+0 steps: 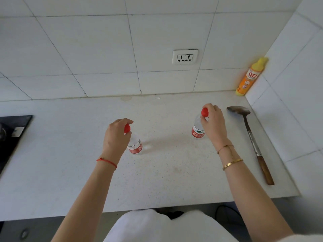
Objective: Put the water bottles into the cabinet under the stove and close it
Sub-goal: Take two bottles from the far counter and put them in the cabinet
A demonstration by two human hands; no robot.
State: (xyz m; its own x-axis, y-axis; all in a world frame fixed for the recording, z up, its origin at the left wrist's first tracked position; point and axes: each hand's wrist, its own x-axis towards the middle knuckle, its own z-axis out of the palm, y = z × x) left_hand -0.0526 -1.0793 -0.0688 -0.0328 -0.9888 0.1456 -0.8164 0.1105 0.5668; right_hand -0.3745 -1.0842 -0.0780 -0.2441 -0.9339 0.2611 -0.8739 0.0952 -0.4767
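Two clear water bottles with red caps and red labels stand upright on the white counter [157, 172]. My left hand [116, 137] grips the left water bottle [135, 145] around its cap and neck. My right hand [214, 123] holds the right water bottle [197, 130] the same way, fingers curled over its red cap. Both bottle bases look to be touching the counter. The cabinet under the stove is out of sight below the counter edge.
A black stove [12, 135] lies at the far left. A metal spatula with a wooden handle [251, 138] rests on the counter right of my right hand. An orange-and-yellow detergent bottle [249, 77] stands in the back right corner. A wall socket [185, 57] sits on the tiles.
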